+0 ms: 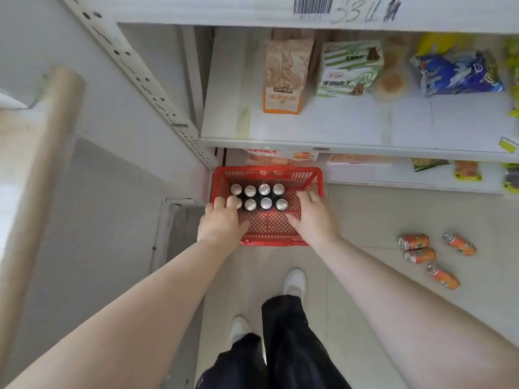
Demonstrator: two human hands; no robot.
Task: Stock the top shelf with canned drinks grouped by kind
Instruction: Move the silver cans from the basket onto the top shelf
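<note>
Both arms are down and I'm at the pick-up end of the job, nothing on the shelf from this load yet. The red basket (271, 242) sits on the floor at the centre of the frame, hard plastic with a lattice of holes. In its far half stand eight dark cans (266, 203), two rows of four, upright, with silver lids shining.

My left hand (220, 223) is over the near-left corner of that block, fingertips down on the end can. Whether they've closed round it I can't tell from here. My right hand (313, 217) lies spread and loose inside the basket by its right wall, gripping nothing, just beside the right-hand cans.

Next, as I judge it: wrap each hand round a can body, lift straight up clear of its neighbours, then carry high. They're smooth metal cylinders packed tight, so fingers have to work in from the outer edge.

At lower right, four orange cans (420, 255) lie on their sides on the pale tiles (379, 220). That's a different kind, to go in its own group. Crinkly snack bags (284, 77) fill the white shelf (337, 122) in the upper half.
</note>
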